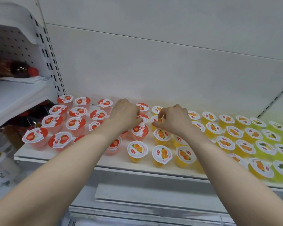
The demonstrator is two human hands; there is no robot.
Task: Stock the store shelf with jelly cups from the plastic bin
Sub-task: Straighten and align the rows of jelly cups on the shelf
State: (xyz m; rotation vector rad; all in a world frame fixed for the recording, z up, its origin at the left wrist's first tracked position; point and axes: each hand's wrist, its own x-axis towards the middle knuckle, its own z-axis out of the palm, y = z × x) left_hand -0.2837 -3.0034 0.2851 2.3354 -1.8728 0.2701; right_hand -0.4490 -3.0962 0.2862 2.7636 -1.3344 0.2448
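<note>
Cups [137,150] seem light, stiff, thin-lidded: take the rim. Mid-frame, right hand [174,120] pinches an orange cup [155,120]; left hand [124,115] curls fingers onto a red cup [142,118], grip unclear.

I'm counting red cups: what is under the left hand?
Red jelly cups poke out beside the left hand at its fingers and wrist. Anything directly beneath the palm is covered.

Hands [124,115] [175,120] grip jelly cups [155,119] on the shelf [88,158].
</note>
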